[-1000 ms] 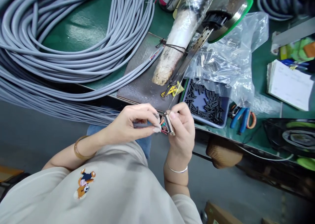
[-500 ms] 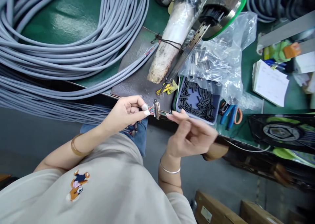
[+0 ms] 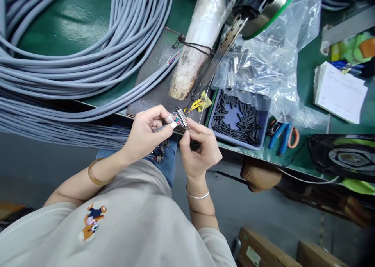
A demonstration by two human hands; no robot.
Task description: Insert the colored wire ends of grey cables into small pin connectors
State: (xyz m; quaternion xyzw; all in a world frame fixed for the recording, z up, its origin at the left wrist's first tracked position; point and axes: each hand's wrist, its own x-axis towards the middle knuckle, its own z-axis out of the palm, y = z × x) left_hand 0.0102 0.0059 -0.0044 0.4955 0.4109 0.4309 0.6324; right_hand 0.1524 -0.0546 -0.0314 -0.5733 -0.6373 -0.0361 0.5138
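Connector [image 3: 182, 118]: held left of the blue tray [image 3: 233, 120]
Left hand [image 3: 148, 131]: pinching the coloured wires [image 3: 177, 120]
Right hand [image 3: 202, 149]: pinching the connector's nearer end
Blue-handled pliers [image 3: 281, 138]: just right of the tray

Head-worn view, facing forward-down onto hands [image 3: 146, 131], bench [image 3: 68, 30].

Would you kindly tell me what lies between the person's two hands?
In the head view, a D-sub connector with coloured wires lies between the left hand and the right hand.
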